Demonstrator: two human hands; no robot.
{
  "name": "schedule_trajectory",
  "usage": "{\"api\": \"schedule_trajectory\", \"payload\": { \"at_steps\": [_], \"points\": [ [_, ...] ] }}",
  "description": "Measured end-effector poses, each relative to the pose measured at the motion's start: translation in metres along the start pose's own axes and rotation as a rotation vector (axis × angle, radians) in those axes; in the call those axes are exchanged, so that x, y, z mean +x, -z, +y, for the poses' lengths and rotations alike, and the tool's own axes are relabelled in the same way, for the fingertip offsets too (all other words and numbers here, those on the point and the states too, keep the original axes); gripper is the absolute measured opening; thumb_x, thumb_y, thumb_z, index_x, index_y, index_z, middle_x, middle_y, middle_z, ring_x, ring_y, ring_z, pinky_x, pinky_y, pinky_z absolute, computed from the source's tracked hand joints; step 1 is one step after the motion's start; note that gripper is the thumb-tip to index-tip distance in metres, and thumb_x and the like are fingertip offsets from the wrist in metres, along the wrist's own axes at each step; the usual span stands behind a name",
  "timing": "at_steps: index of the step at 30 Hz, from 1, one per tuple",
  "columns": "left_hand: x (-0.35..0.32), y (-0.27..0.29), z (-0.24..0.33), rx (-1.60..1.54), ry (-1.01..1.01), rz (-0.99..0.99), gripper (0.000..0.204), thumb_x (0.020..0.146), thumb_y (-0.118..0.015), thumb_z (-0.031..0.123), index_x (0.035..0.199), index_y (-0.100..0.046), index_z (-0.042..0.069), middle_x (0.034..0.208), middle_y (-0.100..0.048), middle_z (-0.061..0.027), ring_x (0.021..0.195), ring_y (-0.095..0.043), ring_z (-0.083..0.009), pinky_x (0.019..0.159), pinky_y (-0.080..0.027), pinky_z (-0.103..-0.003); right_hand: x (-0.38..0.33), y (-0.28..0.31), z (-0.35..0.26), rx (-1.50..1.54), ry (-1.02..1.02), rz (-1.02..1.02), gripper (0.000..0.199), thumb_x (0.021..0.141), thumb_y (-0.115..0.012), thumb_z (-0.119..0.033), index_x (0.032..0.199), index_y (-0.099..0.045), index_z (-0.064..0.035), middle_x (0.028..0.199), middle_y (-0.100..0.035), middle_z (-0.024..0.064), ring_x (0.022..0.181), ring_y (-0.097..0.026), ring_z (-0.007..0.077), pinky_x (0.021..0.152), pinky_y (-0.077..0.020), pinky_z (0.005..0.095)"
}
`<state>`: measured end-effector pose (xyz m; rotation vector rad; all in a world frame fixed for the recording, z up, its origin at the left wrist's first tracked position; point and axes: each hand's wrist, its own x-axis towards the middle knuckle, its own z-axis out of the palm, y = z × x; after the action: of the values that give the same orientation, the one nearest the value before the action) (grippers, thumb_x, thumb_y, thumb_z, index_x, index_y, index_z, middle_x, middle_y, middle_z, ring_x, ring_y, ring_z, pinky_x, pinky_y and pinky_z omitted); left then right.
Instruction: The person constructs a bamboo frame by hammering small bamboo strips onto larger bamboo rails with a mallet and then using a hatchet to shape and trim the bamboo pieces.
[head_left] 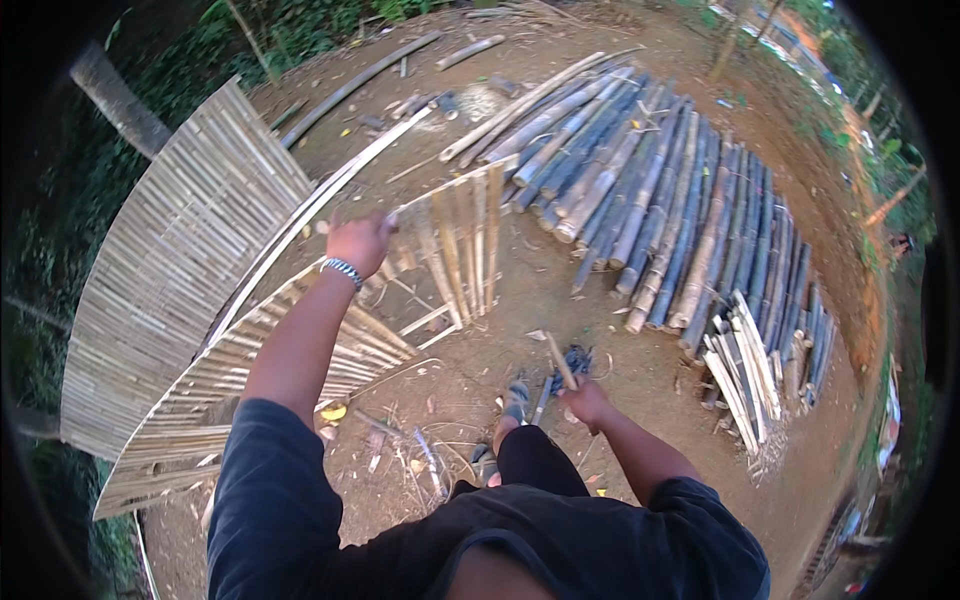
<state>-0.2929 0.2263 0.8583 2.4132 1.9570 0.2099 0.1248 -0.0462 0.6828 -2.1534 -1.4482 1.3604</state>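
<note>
Dirt yard | left hand (pixel 358 243) clamped on bamboo mat (pixel 300 350) edge | right hand (pixel 585 400) clamped on wooden-handled tool (pixel 560 362)

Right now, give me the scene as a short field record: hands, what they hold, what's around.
setting: outdoor dirt yard, greenery at the edges
left hand: raised, gripping the top edge of a flattened split-bamboo panel
left wrist: metal bracelet
right hand: low, closed on a wooden-handled tool; blade not clear
second panel: lies to the person's left, partly under the held one
bamboo poles: dark stack on the ground ahead and right
short split pieces: pale bundle at the near end of the stack
foot: sandalled, by the right hand
</note>
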Motion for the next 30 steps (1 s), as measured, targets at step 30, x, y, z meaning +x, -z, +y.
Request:
{"api": "schedule_trajectory", "payload": {
  "at_steps": [30],
  "points": [
    [0.042, 0.008, -0.054, -0.531, -0.370, -0.114, 0.030, 0.099, -0.066, 0.028, 0.101, -0.071, -0.001, 0.086, -0.065, -0.0149, 0.078, -0.062, -0.0249, 0.073, -0.049, -0.035, 0.025, -0.253, -0.378, 1.763, 0.252, 0.095, 0.013, 0.104, -0.057, -0.014, 0.110, -0.048, -0.0063, 0.078, -0.054, 0.0034, 0.064, -0.057, 0.0133, 0.063, -0.0529, 0.0320]
  ]
}}
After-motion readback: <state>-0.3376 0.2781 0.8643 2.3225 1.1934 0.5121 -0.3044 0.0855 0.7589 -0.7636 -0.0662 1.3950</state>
